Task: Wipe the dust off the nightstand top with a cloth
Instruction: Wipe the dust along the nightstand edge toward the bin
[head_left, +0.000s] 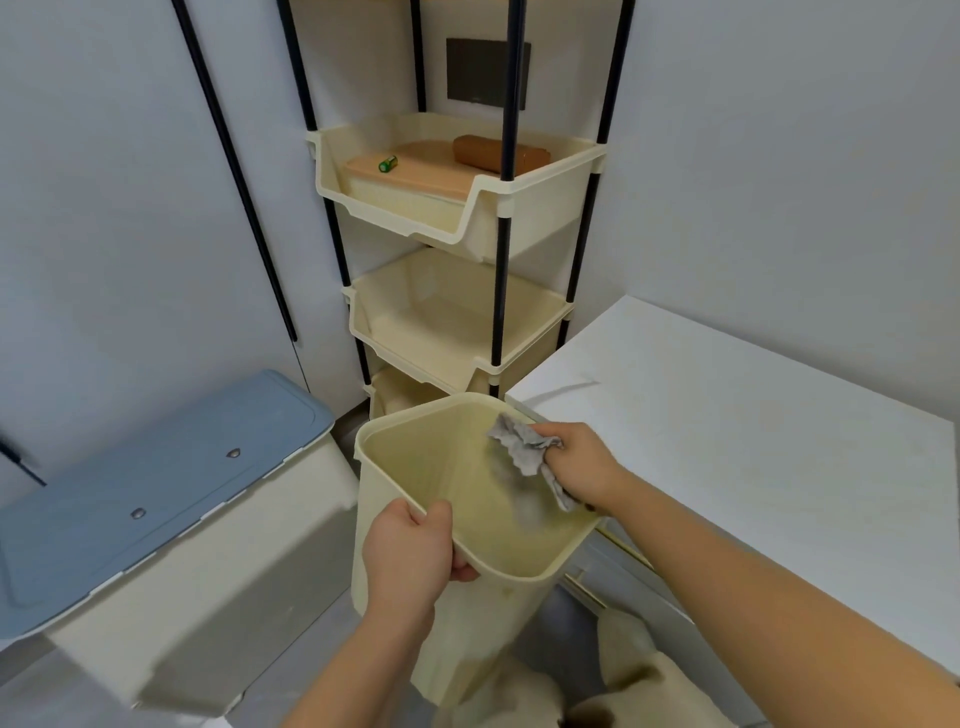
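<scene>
My right hand (579, 462) is shut on a crumpled grey cloth (524, 449), held over the open mouth of a cream plastic bin (415, 519). A blurred grey smear of dust shows inside the bin just below the cloth. My left hand (408, 556) grips the bin's near rim and holds it tilted beside the nightstand. The white nightstand top (727, 436) lies to the right, with a thin grey streak near its left corner.
A cream tiered rack (467, 208) on black poles stands behind the bin, its top tray holding a lidded box, a green battery and a brown roll. A blue-lidded storage box (156, 478) sits at the left. Grey walls surround the corner.
</scene>
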